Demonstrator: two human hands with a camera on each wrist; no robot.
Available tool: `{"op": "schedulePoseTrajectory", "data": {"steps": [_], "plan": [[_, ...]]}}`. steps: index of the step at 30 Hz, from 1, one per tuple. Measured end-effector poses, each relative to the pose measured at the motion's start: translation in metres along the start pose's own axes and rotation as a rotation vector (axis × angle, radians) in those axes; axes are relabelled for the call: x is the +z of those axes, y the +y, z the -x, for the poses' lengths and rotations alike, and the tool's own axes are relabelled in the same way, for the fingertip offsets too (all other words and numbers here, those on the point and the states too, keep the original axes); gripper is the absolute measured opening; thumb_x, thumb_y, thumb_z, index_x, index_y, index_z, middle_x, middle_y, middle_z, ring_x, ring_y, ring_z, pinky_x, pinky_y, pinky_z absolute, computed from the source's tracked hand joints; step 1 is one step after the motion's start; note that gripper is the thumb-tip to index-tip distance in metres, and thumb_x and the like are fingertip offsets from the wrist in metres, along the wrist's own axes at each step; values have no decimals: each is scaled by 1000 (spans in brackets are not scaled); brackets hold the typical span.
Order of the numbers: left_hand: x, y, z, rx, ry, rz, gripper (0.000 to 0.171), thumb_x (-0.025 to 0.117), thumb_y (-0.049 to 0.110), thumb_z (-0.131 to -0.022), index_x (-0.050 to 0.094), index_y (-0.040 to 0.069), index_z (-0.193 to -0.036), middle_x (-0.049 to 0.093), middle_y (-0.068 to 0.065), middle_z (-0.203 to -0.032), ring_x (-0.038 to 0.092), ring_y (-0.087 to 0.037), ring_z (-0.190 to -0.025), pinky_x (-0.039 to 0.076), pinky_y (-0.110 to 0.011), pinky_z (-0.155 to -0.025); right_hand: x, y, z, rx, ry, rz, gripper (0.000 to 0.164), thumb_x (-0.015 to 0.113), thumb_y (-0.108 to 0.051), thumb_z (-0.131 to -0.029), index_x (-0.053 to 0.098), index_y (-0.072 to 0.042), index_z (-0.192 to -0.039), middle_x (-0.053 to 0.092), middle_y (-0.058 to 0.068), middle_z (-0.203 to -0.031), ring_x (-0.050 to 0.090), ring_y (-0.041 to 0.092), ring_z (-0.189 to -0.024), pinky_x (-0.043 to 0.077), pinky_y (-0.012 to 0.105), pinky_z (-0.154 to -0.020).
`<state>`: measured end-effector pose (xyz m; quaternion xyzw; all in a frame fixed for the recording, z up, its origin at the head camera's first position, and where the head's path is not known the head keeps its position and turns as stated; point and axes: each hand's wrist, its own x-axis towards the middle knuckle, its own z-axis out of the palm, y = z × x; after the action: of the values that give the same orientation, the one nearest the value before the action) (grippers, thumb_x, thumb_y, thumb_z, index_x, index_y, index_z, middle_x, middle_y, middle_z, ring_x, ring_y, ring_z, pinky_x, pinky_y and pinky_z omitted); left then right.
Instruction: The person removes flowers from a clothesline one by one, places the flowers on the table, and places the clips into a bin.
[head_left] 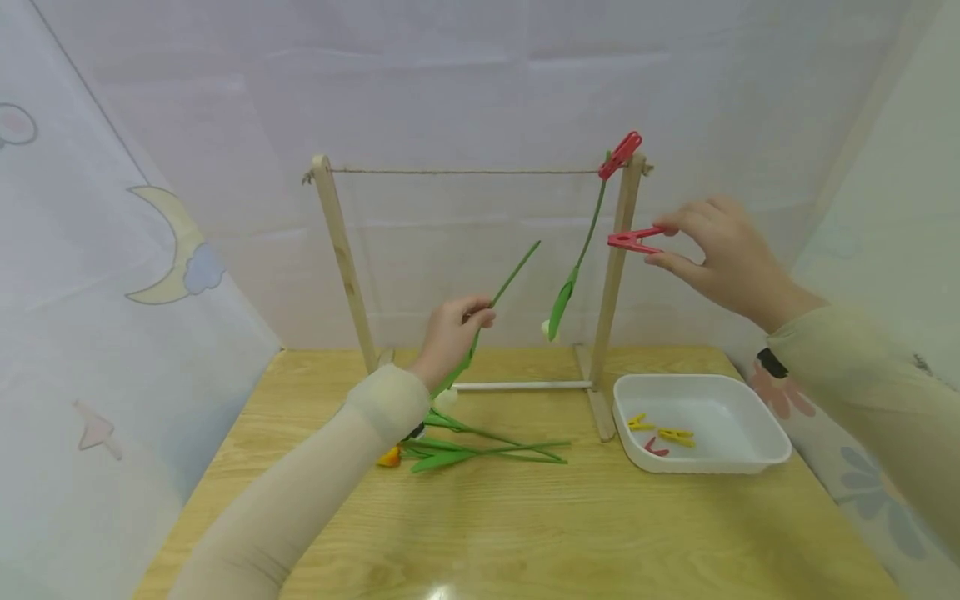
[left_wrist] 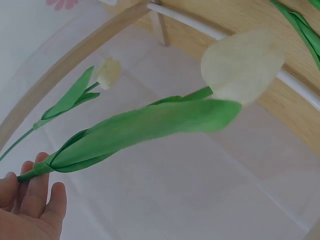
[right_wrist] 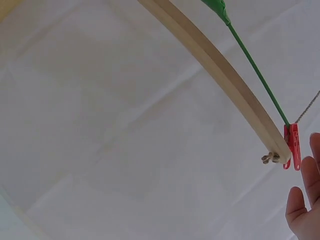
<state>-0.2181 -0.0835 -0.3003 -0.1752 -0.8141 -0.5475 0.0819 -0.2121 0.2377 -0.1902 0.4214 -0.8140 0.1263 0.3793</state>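
My left hand [head_left: 453, 337] pinches the green stem of a white tulip [left_wrist: 242, 65]; its bare stem end points up and its bloom hangs down. My right hand [head_left: 723, 250] holds a red clothespin [head_left: 632, 241] by its two handles, between thumb and fingers, near the right post. Above it, another red clothespin [head_left: 621, 156] grips a second white tulip [head_left: 562, 304] upside down at the right end of the twine [head_left: 465, 172]. In the right wrist view, the held clothespin is out of sight.
The twine runs between two posts of a wooden frame [head_left: 345, 258]. Several tulips [head_left: 480, 450], one with an orange bloom, lie on the wooden table [head_left: 487, 533]. A white tub [head_left: 735, 417] at the right holds yellow clothespins [head_left: 675, 436] and a red one.
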Motion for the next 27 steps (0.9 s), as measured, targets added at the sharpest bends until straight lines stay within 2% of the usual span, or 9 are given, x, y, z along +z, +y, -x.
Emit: {"op": "schedulePoseTrajectory", "data": {"steps": [7, 17, 21, 22, 24, 27], "plan": [[-2, -7, 4, 36, -36, -52, 23, 59, 10, -97, 68, -3, -114, 71, -13, -103, 67, -23, -95, 54, -36, -88, 2, 0, 20, 11, 25, -1, 73, 45, -58, -97, 64, 12, -98, 61, 22, -82, 49, 40, -81, 35, 45, -72], [-3, -17, 17, 99, -111, -137, 24, 57, 9, -98, 67, -5, -116, 70, -16, -105, 67, -27, -98, 54, -35, -88, 9, -1, 48, 86, 2, -25, 77, 43, -62, -95, 64, 12, -98, 62, 21, -83, 52, 37, -83, 36, 42, -73], [-3, -21, 20, 84, -143, -156, 25, 55, 9, -99, 66, -5, -116, 70, -16, -105, 67, -28, -97, 54, -35, -89, 11, -1, 58, 147, -30, -40, 80, 41, -64, -93, 64, 12, -101, 63, 21, -86, 50, 38, -85, 36, 43, -74], [-3, -22, 21, 75, -150, -157, 26, 54, 9, -99, 66, -5, -117, 70, -16, -105, 67, -28, -97, 54, -36, -89, 12, -1, 61, 170, -45, -45, 76, 45, -62, -93, 64, 11, -102, 63, 21, -87, 50, 38, -86, 36, 43, -74], [-4, -25, 22, 57, -164, -160, 26, 53, 9, -100, 65, -5, -118, 70, -16, -105, 67, -29, -96, 54, -37, -89, 13, 0, 66, 203, -69, -49, 76, 45, -63, -92, 65, 10, -104, 64, 21, -89, 49, 36, -87, 35, 41, -72], [-6, -29, 24, 33, -196, -164, 26, 52, 7, -100, 64, -6, -119, 70, -17, -106, 67, -30, -95, 54, -38, -89, 16, 2, 74, 219, -86, -46, 77, 44, -65, -91, 65, 9, -105, 64, 20, -90, 49, 34, -86, 35, 38, -71]]}}
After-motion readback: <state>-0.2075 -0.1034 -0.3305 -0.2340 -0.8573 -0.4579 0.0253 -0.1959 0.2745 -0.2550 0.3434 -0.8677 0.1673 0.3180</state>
